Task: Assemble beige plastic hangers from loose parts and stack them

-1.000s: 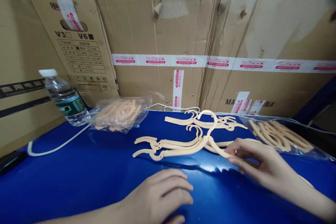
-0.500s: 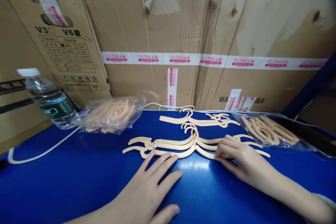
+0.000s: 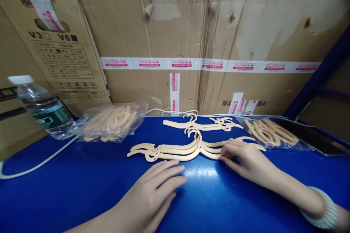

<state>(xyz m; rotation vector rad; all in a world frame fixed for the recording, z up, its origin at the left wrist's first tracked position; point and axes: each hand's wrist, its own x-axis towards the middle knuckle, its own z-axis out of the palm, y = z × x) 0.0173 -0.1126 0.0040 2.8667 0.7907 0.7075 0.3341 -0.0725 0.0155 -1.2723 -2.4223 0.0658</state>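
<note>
A flat stack of beige plastic hangers [image 3: 175, 150] lies in the middle of the blue table [image 3: 82, 189]. My right hand [image 3: 246, 160] rests on the stack's right arms, its fingers curled and pressed together on them. Palm down on the table lies my left hand [image 3: 155, 189], with stretched fingers whose tips stop just short of the stack's near edge; it holds nothing. Two more hangers [image 3: 202, 125] lie behind the stack, apart from both hands.
A clear bag of hangers [image 3: 109, 122] sits at the back left, another bag [image 3: 270, 133] at the back right. A water bottle [image 3: 43, 107] stands far left by a white cable [image 3: 35, 165]. Cardboard boxes [image 3: 164, 36] wall the back. A dark flat object [image 3: 322, 142] lies at right.
The hanger my right hand held tilted up now lies flat on the stack. My left hand uncurled, flattened and slid closer to the hangers. The view shifted right.
</note>
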